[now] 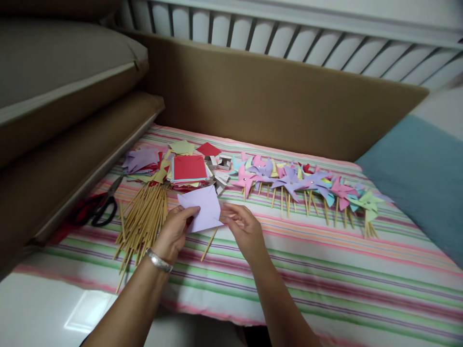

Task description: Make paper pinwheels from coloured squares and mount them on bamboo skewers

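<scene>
A light purple square of paper with slits at its corners is held up over the striped cloth. My left hand pinches its left side, thumb on top and the other fingers beneath. At the right corner, the bent fingers of my right hand close on the paper's edge; the exact contact is small and hard to see. Below the paper a single thin wooden stick lies on the cloth. Just beyond it sits a stack of paper squares with a red one on top.
Left are a bundle of wooden sticks, black-handled scissors and purple cut papers. Small open boxes stand behind. Finished paper pinwheels lie in a row on the right. A brown board borders the striped cloth.
</scene>
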`<state>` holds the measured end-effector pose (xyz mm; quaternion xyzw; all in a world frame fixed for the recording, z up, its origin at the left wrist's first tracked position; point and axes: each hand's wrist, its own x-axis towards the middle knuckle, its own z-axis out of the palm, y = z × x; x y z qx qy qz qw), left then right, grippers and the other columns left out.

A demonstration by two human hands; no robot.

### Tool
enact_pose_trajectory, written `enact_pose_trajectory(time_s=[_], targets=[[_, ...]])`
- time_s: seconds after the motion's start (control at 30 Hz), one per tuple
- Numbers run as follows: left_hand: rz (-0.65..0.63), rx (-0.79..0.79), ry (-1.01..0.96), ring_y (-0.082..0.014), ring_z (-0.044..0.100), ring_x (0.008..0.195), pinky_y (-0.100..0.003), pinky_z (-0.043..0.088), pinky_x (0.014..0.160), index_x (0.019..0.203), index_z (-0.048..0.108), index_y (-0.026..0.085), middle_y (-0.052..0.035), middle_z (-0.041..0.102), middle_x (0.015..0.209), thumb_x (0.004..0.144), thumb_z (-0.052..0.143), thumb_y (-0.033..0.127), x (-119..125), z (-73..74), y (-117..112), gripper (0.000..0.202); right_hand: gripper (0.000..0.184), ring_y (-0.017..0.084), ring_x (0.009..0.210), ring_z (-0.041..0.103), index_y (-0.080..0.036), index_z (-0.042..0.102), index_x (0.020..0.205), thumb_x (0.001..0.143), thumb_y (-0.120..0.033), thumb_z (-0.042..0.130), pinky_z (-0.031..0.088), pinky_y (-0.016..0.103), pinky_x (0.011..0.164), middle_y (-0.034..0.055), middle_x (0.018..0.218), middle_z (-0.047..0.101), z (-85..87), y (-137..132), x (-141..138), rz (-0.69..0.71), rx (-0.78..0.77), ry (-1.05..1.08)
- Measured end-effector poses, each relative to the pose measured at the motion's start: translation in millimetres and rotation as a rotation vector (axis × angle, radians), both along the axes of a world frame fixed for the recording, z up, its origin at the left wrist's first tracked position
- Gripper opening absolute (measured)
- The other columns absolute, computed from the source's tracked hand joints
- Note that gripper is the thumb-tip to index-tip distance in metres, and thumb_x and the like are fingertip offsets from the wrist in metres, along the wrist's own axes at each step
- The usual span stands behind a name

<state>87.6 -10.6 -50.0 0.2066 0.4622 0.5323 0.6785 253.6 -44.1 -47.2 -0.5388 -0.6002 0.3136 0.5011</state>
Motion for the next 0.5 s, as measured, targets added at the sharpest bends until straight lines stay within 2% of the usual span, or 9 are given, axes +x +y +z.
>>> enact_pose_trajectory(time_s=[0.1, 0.17, 0.33, 0.5], targets=[[-0.019, 0.01, -0.009, -0.0156, 0.062, 0.058, -0.026, 0.047, 0.061, 0.07, 0.066, 0.013, -0.0035, 0.068, 0.062, 0.05, 0.077, 0.017, -2.2, 2.3, 0.9, 0.023, 0.034, 0.024, 0.118, 0.047, -0.029, 0.067, 0.101, 0.077, -0.01, 0.052, 0.04, 0.045, 0.097, 0.0056, 0.128, 0.053, -1.4, -3.1, 3.2, 0.119, 0.163, -0.277], [-0.016, 0.014, -0.015, -0.0149, 0.061, 0.056, -0.026, 0.047, 0.06, 0.067, 0.066, 0.014, -0.0025, 0.068, 0.06, 0.05, 0.077, 0.016, -2.3, 3.2, 1.0, 0.02, 0.033, 0.025, 0.122, 0.042, -0.029, 0.067, 0.098, 0.078, -0.009, 0.051, 0.038, 0.047, 0.098, 0.0052, 0.135, 0.047, -2.2, -3.7, 3.4, 0.144, 0.207, -0.356], [-0.033, 0.018, -0.015, -0.0148, 0.062, 0.056, -0.026, 0.047, 0.061, 0.067, 0.066, 0.014, -0.0027, 0.069, 0.061, 0.049, 0.076, 0.016, -1.7, 2.8, 0.5, 0.02, 0.017, 0.026, 0.122, 0.042, -0.026, 0.069, 0.083, 0.079, -0.015, 0.058, 0.036, 0.047, 0.099, 0.0057, 0.133, 0.049, -2.2, -1.5, 3.3, 0.147, 0.223, -0.391], [-0.039, 0.019, 0.004, -0.0163, 0.063, 0.059, -0.027, 0.047, 0.064, 0.069, 0.067, 0.013, -0.0041, 0.07, 0.063, 0.049, 0.076, 0.017, -1.6, 2.6, 0.3, 0.022, 0.015, 0.025, 0.122, 0.042, -0.026, 0.07, 0.083, 0.078, -0.016, 0.06, 0.036, 0.046, 0.099, 0.0067, 0.132, 0.05, -2.3, 0.0, 4.5, 0.158, 0.199, -0.386]])
